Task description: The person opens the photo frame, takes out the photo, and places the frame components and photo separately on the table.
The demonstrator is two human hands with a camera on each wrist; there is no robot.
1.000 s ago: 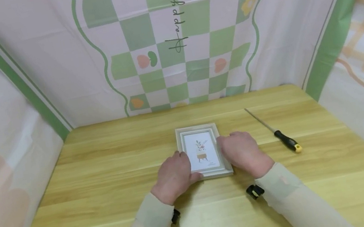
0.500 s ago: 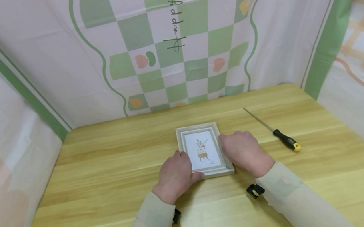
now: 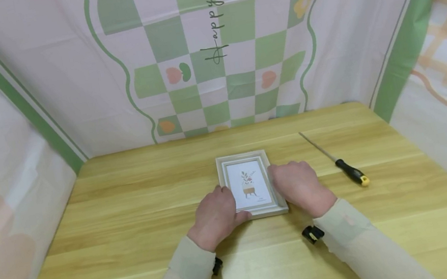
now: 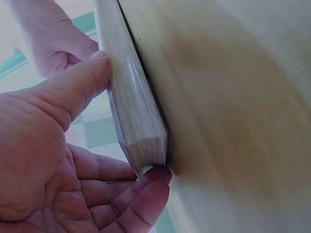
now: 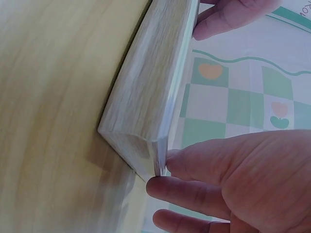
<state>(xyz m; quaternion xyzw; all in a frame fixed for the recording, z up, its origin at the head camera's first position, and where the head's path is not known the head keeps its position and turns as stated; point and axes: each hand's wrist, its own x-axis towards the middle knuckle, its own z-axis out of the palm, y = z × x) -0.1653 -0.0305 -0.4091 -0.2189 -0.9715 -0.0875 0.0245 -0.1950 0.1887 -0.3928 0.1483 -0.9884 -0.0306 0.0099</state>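
Note:
A pale, wood-grained picture frame [image 3: 269, 211] lies face up on the table, with a print of a potted plant [image 3: 250, 184] inside. My left hand [image 3: 214, 217] grips its left side, the thumb along the near edge. In the left wrist view that thumb lies against the frame's side [image 4: 133, 92], and the fingertips curl at the corner. On the opposite side, my right hand [image 3: 301, 187] pinches the frame's right edge. The right wrist view has thumb and forefinger meeting at the frame's corner [image 5: 150, 145]. From the head view, most of the fingertips are hidden.
To the right of the frame, a screwdriver [image 3: 351, 173] with a black and yellow handle lies on the wooden table [image 3: 135, 200]. Its shaft points to the back. A patterned cloth [image 3: 170, 39] hangs behind the table, with more cloth on both sides.
The head view has shifted slightly since a second ago. Both hands keep their places on the picture frame, and the screwdriver lies where it was.

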